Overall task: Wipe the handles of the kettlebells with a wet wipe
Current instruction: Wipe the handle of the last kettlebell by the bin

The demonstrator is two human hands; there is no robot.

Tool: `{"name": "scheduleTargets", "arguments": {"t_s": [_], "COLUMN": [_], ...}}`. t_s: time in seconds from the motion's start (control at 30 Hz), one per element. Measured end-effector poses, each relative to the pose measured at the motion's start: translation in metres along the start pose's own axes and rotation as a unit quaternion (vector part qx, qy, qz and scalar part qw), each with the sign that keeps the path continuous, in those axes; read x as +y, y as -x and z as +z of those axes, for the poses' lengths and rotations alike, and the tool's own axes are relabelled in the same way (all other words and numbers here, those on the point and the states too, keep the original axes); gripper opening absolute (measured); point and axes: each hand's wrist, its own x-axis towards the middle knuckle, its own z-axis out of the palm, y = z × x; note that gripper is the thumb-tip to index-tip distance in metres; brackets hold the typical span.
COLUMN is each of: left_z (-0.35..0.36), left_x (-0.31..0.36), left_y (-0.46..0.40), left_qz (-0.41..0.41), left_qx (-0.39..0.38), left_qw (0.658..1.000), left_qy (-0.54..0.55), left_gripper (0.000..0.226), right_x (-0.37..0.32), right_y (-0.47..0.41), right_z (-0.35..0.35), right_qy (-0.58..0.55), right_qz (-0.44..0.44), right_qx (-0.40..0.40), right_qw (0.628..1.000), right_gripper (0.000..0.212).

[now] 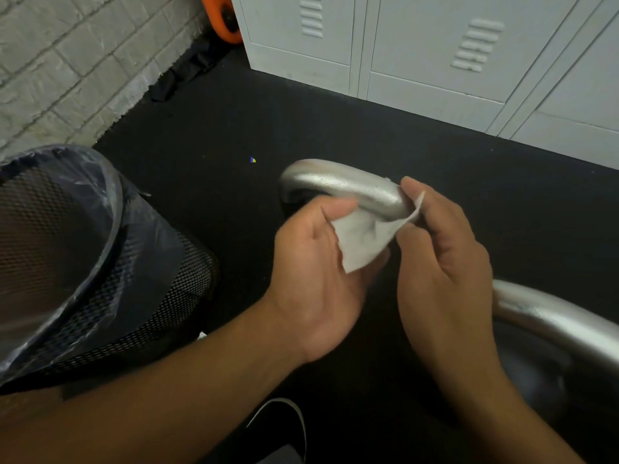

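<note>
1. Left hand (311,272): palm turned up, thumb and curled fingers holding the lower part of the wet wipe (365,239); grip pinching the wipe against the palm side.
2. Right hand (445,262): thumb and forefinger pinching the upper right edge of the same wipe; remaining fingers loosely curled below.
3. Wipe: white, crumpled, stretched between both hands, lying just in front of and under the right end of the far kettlebell handle (338,184). Whether touching the metal there or only overlapping it: cannot tell.
4. Far handle: silver, arched, matte, left bend fully visible, right bend partly hidden behind the right thumb and the wipe. Bell body beneath it dark and mostly hidden by the hands.
5. Second kettlebell handle (549,319): silver, at lower right, running out of the frame edge, partly behind the right wrist; dark bell body under it.
6. Floor (234,135): black rubber, both kettlebells standing on it.
7. Mesh waste bin (110,279) with a clear plastic liner at left, near the left forearm.
8. White metal lockers (435,61) along the far side; whitish brick wall (67,61) at upper left; orange object (222,18) in the corner between them.
9. Shoe (284,420), dark with a white edge, at bottom centre.
</note>
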Motion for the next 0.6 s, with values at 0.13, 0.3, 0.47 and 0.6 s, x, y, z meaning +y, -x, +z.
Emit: {"name": "scheduleTargets", "arguments": {"t_s": [0.13, 0.3, 0.47, 0.6], "left_z": [-0.002, 0.005, -0.002, 0.001], "left_x": [-0.007, 0.006, -0.01, -0.019], "left_y": [0.007, -0.011, -0.006, 0.009], "left_qz": [0.022, 0.009, 0.047, 0.043], "left_qx": [0.003, 0.014, 0.011, -0.002], "left_qw": [0.999, 0.997, 0.986, 0.977], "left_qy": [-0.035, -0.074, -0.16, -0.207], "left_gripper": [0.061, 0.065, 0.06, 0.058], "right_x": [0.001, 0.002, 0.001, 0.004], "right_y": [0.002, 0.008, 0.017, 0.019], "right_z": [-0.002, -0.003, -0.001, -0.001], "right_qy": [-0.017, -0.056, -0.094, -0.102], "right_qz": [0.015, 0.022, 0.029, 0.026], "right_qx": [-0.003, -0.014, 0.001, -0.006], "right_qw": [1.0, 0.998, 0.995, 0.994], "right_gripper": [0.052, 0.048, 0.046, 0.046]}}
